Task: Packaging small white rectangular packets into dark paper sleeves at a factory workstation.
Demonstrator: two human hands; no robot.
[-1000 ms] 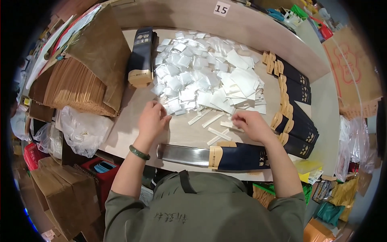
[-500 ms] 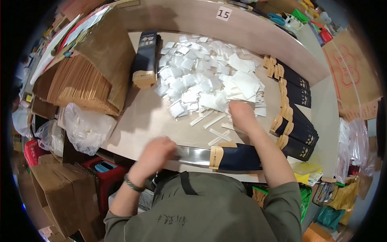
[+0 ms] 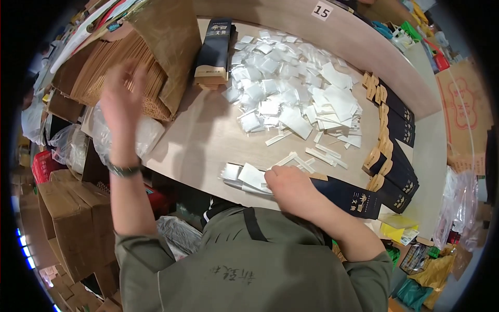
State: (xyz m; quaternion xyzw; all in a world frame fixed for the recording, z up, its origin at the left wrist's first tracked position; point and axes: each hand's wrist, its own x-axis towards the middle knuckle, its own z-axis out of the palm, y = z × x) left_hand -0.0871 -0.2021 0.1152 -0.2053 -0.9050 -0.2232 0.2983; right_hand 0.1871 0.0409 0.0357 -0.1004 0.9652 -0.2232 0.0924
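At the table's near edge my right hand [image 3: 291,188] is closed, fingertips pressed on a flat white packet [image 3: 253,178]. That packet lies over a silvery strip [image 3: 234,182] beside a small white sachet [image 3: 230,171]. A long navy sleeve with a tan band [image 3: 349,196] extends to the right, partly under my right hand and wrist. My left hand [image 3: 122,96] is raised over the brown paper sheets [image 3: 117,65] packed in an open cardboard box [image 3: 166,41]. Its fingers are blurred but look spread, and nothing shows in them.
A large heap of clear sachets [image 3: 270,78] covers the table's middle, with flat white packets [image 3: 338,104] and slim paper strips [image 3: 327,156] at its right. Navy sleeves stack [image 3: 214,49] at the back and in a row [image 3: 395,156] at right. A crumpled plastic bag [image 3: 148,132] hangs over the left edge.
My left hand has gone from the near table edge up and left to the brown sheets. My right hand has come back from the heap, bringing a white packet onto the silvery strip.
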